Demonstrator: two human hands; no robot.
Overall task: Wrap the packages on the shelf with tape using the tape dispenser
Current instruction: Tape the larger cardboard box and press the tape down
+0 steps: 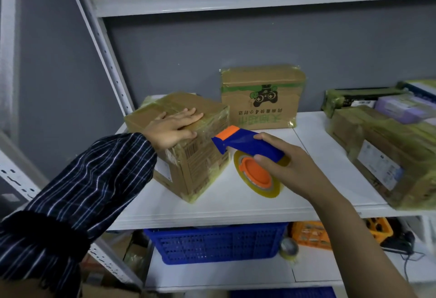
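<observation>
A white metal shelf (236,208) was seen against a grey wall, viewed from above. At its right end, a cluster of tape-wrapped packages (389,156) was stacked close together. On the level below, a blue perforated plastic crate (217,243) was set, with an orange crate (309,234) just beside it to the right. On the left of the shelf, a cardboard box (198,163) covered in clear tape was placed at an angle. Behind it, near the wall, a second taped carton (262,99) printed with a game controller was stood upright. The left hand (172,127), in a striped sleeve, was laid flat on the angled box's top with fingers spread. A blue and orange tape dispenser (245,143) was gripped by the right hand (290,168), fingers curled round its handle, its orange tip held just beside the box's right face. Its roll of clear tape (271,192) was hung beneath, near the shelf.
</observation>
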